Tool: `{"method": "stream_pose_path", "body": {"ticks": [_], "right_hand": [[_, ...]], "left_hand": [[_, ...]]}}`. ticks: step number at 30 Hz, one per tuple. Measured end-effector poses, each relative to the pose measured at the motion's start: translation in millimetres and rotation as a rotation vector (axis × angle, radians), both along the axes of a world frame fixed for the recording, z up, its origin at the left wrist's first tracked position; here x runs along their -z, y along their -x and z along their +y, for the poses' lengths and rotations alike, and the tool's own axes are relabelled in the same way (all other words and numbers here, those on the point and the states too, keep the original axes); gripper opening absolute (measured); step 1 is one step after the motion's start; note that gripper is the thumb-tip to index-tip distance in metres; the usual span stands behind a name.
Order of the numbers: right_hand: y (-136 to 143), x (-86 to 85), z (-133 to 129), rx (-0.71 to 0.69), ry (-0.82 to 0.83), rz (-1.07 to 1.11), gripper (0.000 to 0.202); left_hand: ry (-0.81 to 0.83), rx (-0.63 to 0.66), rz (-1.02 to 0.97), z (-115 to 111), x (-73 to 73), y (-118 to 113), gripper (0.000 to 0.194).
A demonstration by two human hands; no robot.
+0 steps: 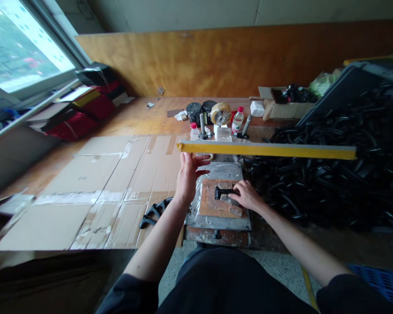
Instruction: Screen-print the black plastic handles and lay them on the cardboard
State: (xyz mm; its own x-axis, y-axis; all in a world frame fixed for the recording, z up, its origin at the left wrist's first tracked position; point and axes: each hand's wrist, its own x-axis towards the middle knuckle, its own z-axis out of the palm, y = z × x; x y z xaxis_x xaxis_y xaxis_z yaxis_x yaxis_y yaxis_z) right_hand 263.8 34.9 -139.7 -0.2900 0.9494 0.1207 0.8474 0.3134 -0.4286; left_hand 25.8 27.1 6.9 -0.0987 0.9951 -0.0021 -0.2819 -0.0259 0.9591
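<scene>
My right hand (pixel 245 195) has its fingers wrapped round one end of a black plastic part (pixel 223 192), which lies over a wooden block (pixel 209 198) on a metal plate (pixel 196 220). Raised just below the left end of a yellow and grey bar (pixel 268 150), my left hand (pixel 190 174) has its fingers spread and holds nothing. The bar crosses the view above both hands. Several black curved parts (pixel 153 213) lie on the cardboard (pixel 131 174) left of the plate.
A large heap of black parts (pixel 291 183) covers the right side. Behind the plate stand a tape roll (pixel 221 114), a red-capped bottle (pixel 237 121), black jars (pixel 194 113) and upright posts (pixel 202 124). An open cardboard box (pixel 290 110) sits at the back right.
</scene>
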Motion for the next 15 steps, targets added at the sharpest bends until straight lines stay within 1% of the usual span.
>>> {"method": "stream_pose_path", "body": {"ticks": [1,3,4,5,6,7,9,10,11,12,13,15], "right_hand": [[14.3,3.6,-8.1,-0.011,0.002,-0.084,0.021],[37.9,2.3,-21.2,0.048,0.032,-0.168,0.013],[48.1,-1.5,-27.8,0.081,0.048,-0.168,0.01],[57.8,-6.3,-35.1,0.09,0.049,-0.147,0.009],[67.4,-11.4,-43.1,0.068,0.026,-0.11,0.009],[76.2,-16.2,-51.0,0.008,-0.011,-0.066,0.008],[87.1,-23.0,-61.7,-0.19,-0.09,0.016,0.01],[86.1,-24.8,-62.2,-0.28,-0.115,0.035,0.011],[79.2,-25.6,-58.6,-0.323,-0.127,0.032,0.012],[66.0,-25.6,-50.9,-0.309,-0.129,0.003,0.013],[47.3,-25.0,-39.6,-0.238,-0.122,-0.05,0.012],[-0.4,-21.9,-10.9,0.0,-0.089,-0.187,0.014]], "left_hand": [[0.085,-0.011,-0.029,-7.1,12.5,-5.1,0.056],[0.355,0.069,-0.067,-30.5,44.5,-15.9,0.055],[0.526,0.19,-0.074,-44.7,61.3,-21.4,0.056],[0.642,0.266,-0.098,-59.0,76.8,-26.4,0.056],[0.694,0.295,-0.14,-71.9,89.7,-30.4,0.055],[0.712,0.287,-0.184,-82.8,99.6,-32.7,0.052],[0.682,0.165,-0.255,-96.6,110.6,-28.8,0.04],[0.666,0.087,-0.259,-100.2,113.3,-21.3,0.035],[0.658,0.003,-0.238,-102.7,115.4,-9.6,0.03],[0.658,-0.084,-0.193,-105.3,118.2,6.0,0.027],[0.658,-0.163,-0.133,-108.7,122.5,24.9,0.027],[0.67,-0.34,0.014,-120.2,136.6,68.5,0.033]]}}
